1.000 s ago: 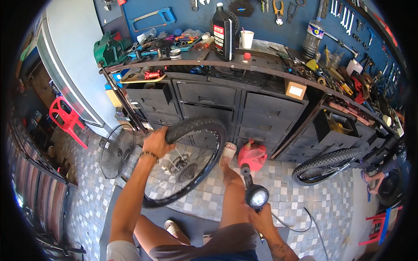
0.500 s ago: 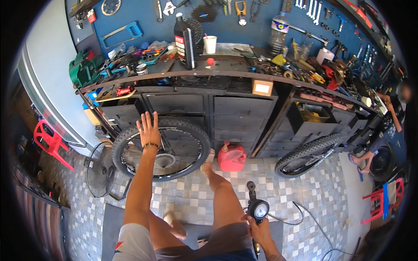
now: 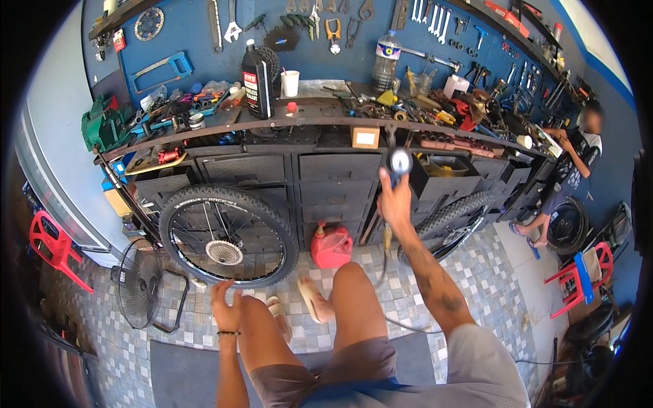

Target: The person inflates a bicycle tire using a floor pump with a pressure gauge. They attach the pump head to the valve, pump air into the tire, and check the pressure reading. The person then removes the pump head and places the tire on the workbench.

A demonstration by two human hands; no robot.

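My right hand (image 3: 394, 204) is wrapped round the handle of a tyre inflator gauge (image 3: 399, 162) with a round white dial. It is held up in front of the workbench (image 3: 320, 117), and its air hose (image 3: 411, 328) hangs toward the floor. My left hand (image 3: 227, 309) is low beside my left knee, with loosely bent fingers apart and nothing in them. Just beyond it, a bicycle wheel with a knobby black tyre (image 3: 262, 206) and a silver cassette (image 3: 224, 252) leans against the drawers. Another wheel (image 3: 469, 207) leans farther right, partly behind my right forearm.
A red jerrycan (image 3: 332, 248) stands between the wheels. A black floor fan (image 3: 138, 282) is at the left, near a red chair (image 3: 54, 248). Tools, a black bottle (image 3: 256, 81) and a white cup (image 3: 290, 83) crowd the bench. Another person (image 3: 575, 160) stands at the right.
My right hand has lifted the inflator gauge from beside my thigh up toward the bench. My left hand has drawn back from the wheel, down to my knee.
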